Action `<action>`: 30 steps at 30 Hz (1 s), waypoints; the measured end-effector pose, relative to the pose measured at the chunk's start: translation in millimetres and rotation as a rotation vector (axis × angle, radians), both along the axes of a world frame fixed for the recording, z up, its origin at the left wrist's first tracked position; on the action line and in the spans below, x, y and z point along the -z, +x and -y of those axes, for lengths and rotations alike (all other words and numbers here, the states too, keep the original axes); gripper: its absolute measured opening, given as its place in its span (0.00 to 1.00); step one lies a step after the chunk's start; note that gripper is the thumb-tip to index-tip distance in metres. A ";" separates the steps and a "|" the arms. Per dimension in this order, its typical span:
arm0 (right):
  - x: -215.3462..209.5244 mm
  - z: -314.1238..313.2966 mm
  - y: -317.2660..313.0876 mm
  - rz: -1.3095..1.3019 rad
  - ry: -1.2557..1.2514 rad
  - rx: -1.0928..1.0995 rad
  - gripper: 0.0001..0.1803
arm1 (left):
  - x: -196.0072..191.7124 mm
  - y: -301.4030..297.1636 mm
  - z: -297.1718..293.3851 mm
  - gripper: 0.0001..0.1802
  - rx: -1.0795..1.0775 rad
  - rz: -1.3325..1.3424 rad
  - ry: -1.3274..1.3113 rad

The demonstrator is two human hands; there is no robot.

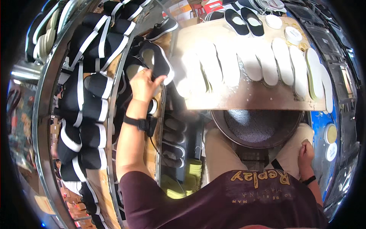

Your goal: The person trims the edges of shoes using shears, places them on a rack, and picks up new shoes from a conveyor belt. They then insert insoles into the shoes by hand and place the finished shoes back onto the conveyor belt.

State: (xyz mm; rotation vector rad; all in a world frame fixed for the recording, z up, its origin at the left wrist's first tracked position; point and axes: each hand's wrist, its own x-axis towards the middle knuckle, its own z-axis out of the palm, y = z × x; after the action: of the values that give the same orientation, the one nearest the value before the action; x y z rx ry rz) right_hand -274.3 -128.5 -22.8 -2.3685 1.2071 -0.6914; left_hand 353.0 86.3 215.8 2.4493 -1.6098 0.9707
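Note:
My left hand [144, 84] reaches to the rack on the left and is closed on a black slip-on shoe [154, 57] with a white sole. Its thumb lies near the sole's edge and its fingers are at the shoe's opening. Another black shoe [132, 68] sits right beside it, partly hidden by the hand. My right hand [306, 155] rests on my right thigh with its fingers curled in; whether anything is inside cannot be seen. In front of me several white insoles [281, 61] lie in a row on the worktable [236, 100], some in stacks.
A pair of black shoes [249, 21] stands at the table's far edge, near round white lids [292, 35]. A dark round basin [251, 128] is under the table's near edge, between my knees. Racks of black shoes [93, 108] line the left. Round tins [330, 133] lie on a blue surface at right.

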 end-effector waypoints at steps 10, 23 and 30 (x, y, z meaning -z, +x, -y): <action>-11.5 12.4 16.8 -0.154 0.181 0.127 0.08 | 27.1 276.7 8.3 0.38 -0.599 -0.311 -0.059; -12.5 11.7 25.4 -0.165 0.143 0.165 0.06 | 73.4 318.1 36.1 0.30 -0.870 -0.125 0.084; -23.7 -4.9 23.8 -0.126 -0.019 0.139 0.04 | 82.7 101.7 62.1 0.15 -0.064 -0.348 -0.185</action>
State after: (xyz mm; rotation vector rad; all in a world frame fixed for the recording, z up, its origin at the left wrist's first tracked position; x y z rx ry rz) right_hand -250.6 -123.6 0.9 -2.3915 1.4352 -0.6065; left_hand 454.7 24.2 133.1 2.3901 -1.2782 0.6205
